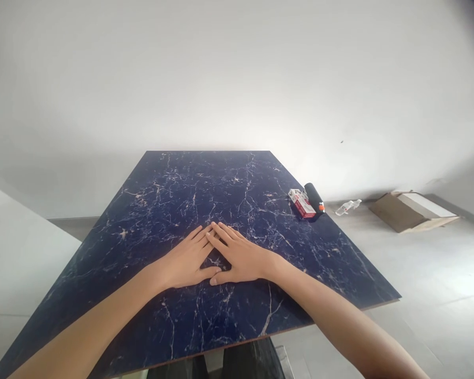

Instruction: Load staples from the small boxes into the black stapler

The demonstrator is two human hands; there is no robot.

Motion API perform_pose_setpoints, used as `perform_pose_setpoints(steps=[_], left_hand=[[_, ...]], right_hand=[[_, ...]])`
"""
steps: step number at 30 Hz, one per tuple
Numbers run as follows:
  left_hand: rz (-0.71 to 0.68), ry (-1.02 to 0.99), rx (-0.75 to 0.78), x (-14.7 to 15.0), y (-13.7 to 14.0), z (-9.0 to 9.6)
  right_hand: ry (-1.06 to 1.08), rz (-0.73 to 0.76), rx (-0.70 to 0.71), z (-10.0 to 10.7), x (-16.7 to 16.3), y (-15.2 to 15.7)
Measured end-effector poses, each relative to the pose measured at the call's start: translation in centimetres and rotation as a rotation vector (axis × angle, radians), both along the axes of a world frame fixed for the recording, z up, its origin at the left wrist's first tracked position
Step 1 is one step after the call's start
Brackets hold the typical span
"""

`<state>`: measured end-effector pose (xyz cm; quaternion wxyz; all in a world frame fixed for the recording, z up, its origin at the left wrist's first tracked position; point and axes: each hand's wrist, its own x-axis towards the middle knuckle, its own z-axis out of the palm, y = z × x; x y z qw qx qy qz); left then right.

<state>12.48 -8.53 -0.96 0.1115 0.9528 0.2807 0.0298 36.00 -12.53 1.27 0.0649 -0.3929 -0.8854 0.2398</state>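
Both hands lie flat on a dark blue, marble-patterned table (221,184). My left hand (187,260) has its fingers stretched out and angled toward the right. My right hand (247,258) is spread too, angled toward the left. Their fingertips overlap and the thumbs touch, framing a small triangle of tabletop. Neither hand holds anything. Off to the right, near the table's edge, rests a red and white box (302,204). Close beside it lies a dark cylinder (313,196), with a small orange and white item (321,207) at its near end.
A clear plastic bottle (344,208) lies on the floor right of the table. Farther right is an open cardboard box (413,211). The white wall (205,73) stands behind the table, and a white surface (16,252) rises at the left. Dark legs show below the front edge.
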Motion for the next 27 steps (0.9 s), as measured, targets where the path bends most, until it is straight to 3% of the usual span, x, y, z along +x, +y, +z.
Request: perform_pose_setpoints(steps=[5,6,8,11,13,15,16,18,21,27], left_hand=[[0.002,-0.088,0.013,0.2,0.0,0.5],[0.017,-0.098,0.011,0.1,0.1,0.8],[0.071,-0.120,0.018,-0.8,0.4,1.3],[0.202,-0.175,0.062,-3.5,1.3,2.2],[0.312,-0.213,0.088,-5.8,2.2,2.7],[0.414,-0.234,0.095,-8.0,3.2,3.0],[0.453,-0.239,0.094,-8.8,3.7,3.0],[0.501,-0.245,0.091,-9.9,4.4,3.1],[0.501,-0.240,0.095,-10.2,4.8,2.9],[0.466,-0.269,0.096,-9.1,4.3,1.8]], right_hand=[[0.076,-0.019,-0.025,2.7,2.4,1.5],[0.102,-0.152,0.051,3.3,3.9,2.1],[0.072,-0.641,0.322,4.3,8.0,3.3],[-0.001,-1.138,0.437,4.4,15.9,4.6],[-0.075,-1.372,0.308,3.8,20.6,4.8],[-0.096,-1.386,0.060,3.3,23.6,4.7],[-0.097,-1.386,0.036,3.0,24.3,4.6],[-0.074,-1.349,0.027,2.8,24.2,4.7],[-0.008,-1.273,0.030,2.6,20.9,5.5],[0.139,-1.014,0.017,1.9,8.0,9.9]])
